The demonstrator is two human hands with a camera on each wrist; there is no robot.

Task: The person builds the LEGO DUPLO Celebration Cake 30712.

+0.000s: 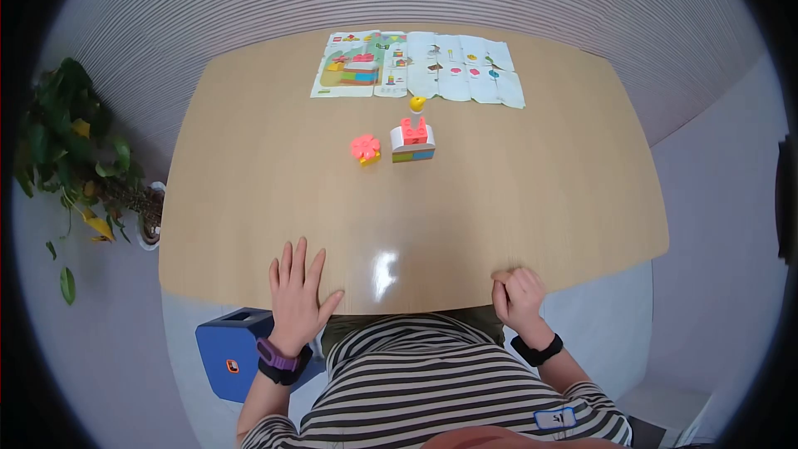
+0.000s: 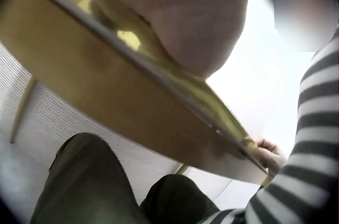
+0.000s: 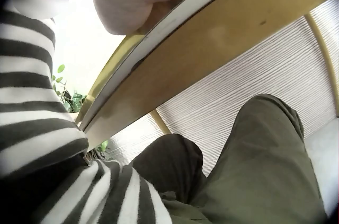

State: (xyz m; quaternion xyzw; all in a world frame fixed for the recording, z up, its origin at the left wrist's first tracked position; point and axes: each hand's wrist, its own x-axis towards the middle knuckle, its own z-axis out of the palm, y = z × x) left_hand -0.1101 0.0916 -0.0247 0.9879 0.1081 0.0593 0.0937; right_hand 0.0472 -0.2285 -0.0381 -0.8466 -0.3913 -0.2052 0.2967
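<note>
Cake (image 1: pixel 412 145) stands near the counter's (image 1: pixel 532 175) middle, toward twelve o'clock, long axis roughly nine to three, candle (image 1: pixel 417 106) upright; flower (image 1: pixel 365 148) just beside, at nine. Left hand (image 1: pixel 298 303), at seven, lies spread; right hand (image 1: pixel 520 295), at five, is curled.

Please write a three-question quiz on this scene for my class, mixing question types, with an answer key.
1. Multiple choice. Which hand is spread flat on the table?
A) left hand
B) right hand
C) both hands

2. True or false? In the head view, the pink flower piece is to the left of the brick stack.

3. Fill the gap with "near" or "far". The printed sheet lies on the brick stack's ____ side, as the head camera sees it.

Key: 1. A; 2. True; 3. far.
</note>
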